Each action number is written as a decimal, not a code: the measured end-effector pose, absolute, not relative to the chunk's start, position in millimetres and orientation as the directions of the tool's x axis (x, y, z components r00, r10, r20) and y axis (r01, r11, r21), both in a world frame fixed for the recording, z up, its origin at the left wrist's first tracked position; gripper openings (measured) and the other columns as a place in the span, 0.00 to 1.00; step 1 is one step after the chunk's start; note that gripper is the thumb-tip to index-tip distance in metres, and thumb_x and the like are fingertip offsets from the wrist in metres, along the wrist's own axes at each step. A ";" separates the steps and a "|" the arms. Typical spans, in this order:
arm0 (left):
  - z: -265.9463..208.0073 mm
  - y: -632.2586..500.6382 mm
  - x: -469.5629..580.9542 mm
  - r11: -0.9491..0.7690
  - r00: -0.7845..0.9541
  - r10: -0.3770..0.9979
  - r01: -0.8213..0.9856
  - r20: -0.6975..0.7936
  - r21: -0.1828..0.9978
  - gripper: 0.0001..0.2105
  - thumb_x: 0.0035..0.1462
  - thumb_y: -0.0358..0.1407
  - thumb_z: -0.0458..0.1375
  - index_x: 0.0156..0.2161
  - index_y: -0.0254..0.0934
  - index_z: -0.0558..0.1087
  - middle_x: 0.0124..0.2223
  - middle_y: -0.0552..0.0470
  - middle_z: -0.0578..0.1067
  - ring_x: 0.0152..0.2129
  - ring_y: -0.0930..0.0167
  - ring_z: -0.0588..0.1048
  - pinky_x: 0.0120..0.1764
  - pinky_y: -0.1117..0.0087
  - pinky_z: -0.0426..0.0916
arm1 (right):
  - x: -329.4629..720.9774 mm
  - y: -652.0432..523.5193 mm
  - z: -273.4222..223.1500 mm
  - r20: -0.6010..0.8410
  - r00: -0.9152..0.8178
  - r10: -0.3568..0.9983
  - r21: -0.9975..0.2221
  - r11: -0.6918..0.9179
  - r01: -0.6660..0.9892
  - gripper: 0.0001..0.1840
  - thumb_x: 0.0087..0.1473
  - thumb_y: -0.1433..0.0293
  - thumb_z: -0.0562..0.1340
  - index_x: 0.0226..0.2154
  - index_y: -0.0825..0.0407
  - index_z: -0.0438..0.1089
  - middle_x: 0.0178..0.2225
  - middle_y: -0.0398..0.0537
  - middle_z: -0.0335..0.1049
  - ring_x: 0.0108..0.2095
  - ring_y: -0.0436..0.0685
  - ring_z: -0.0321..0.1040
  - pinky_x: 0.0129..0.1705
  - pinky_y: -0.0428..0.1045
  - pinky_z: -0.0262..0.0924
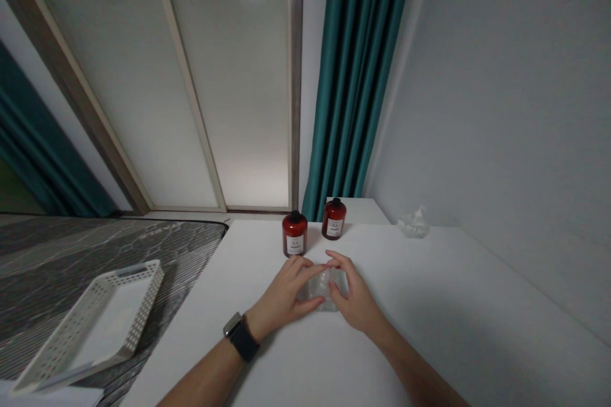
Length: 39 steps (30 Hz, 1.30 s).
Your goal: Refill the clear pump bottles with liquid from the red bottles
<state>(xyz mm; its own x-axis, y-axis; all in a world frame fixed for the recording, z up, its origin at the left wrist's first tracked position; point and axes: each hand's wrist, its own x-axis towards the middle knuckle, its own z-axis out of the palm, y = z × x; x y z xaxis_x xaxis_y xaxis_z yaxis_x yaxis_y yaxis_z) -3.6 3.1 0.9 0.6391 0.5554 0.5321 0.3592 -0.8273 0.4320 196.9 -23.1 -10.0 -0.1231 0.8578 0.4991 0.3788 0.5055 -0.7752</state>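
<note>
Hands meet at the middle of our view, low on the white surface (429,305), and between them sits a small clear plastic container (325,289). Our left hand (284,296), with a dark watch (241,336) on its wrist, wraps the container's left side, fingers curled over the top edge; our right hand (351,296) closes on its right side, so both are clamped on the same piece. We cannot quite tell whether the small pale form inside the plastic is a cap or a pump, since the container is see-through and half covered by fingers. At twelve o'clock from the hands stand two dark red bottles with black caps and white labels: one bottle (294,234) just beyond the left fingertips, the second bottle (333,219) a little farther back and to its right. At about two o'clock, near the wall, lies another clear pump bottle (413,224), well apart from the hands. At eight o'clock a white perforated basket (90,324) rests tilted on a grey patterned bed (95,248) beside the surface.
</note>
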 end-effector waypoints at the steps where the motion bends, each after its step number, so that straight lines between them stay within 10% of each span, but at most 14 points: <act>1: 0.9 2.9 -3.8 -0.827 0.639 0.555 0.357 0.532 0.434 0.25 0.61 0.38 0.60 0.62 0.42 0.62 0.49 0.44 0.69 0.45 0.61 0.67 0.49 0.57 0.67 | 197.0 -23.1 -9.9 0.500 -0.117 0.858 -0.772 0.503 0.387 0.32 0.50 0.78 0.56 0.58 0.48 0.60 0.41 0.47 0.66 0.45 0.58 0.66 0.55 0.57 0.61; 23: 3.2 1.2 -2.6 -0.796 0.633 0.589 0.346 0.503 0.497 0.26 0.60 0.35 0.62 0.62 0.45 0.62 0.49 0.45 0.68 0.47 0.60 0.67 0.51 0.56 0.67 | 192.8 -24.1 -14.4 0.403 -0.125 0.907 -0.824 0.419 0.381 0.32 0.54 0.75 0.57 0.61 0.47 0.58 0.47 0.50 0.66 0.52 0.59 0.65 0.60 0.59 0.58; 30: -9.0 8.1 -6.5 -0.631 0.524 0.737 0.305 0.427 0.713 0.43 0.50 0.36 0.69 0.66 0.41 0.52 0.56 0.41 0.67 0.52 0.57 0.69 0.55 0.51 0.65 | 209.8 -20.0 -5.3 0.345 -0.270 0.899 -0.829 0.427 0.360 0.30 0.58 0.72 0.59 0.63 0.47 0.58 0.49 0.50 0.72 0.54 0.59 0.68 0.61 0.60 0.57; 39: -3.1 11.0 -5.0 -0.516 0.532 0.791 0.315 0.302 0.796 0.25 0.47 0.34 0.70 0.50 0.36 0.68 0.48 0.47 0.72 0.43 0.63 0.72 0.47 0.60 0.69 | 206.3 -21.3 -3.9 0.343 -0.245 0.907 -0.838 0.413 0.356 0.32 0.58 0.72 0.59 0.64 0.46 0.57 0.49 0.50 0.73 0.53 0.60 0.68 0.61 0.60 0.56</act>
<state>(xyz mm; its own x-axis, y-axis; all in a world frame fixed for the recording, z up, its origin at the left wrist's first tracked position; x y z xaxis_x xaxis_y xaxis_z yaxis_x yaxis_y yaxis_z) -5.0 11.0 -3.1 0.5321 0.7908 0.3024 0.3150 -0.5164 0.7963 206.3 -21.3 -3.9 -0.2452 0.9069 0.3427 0.3559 0.4130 -0.8383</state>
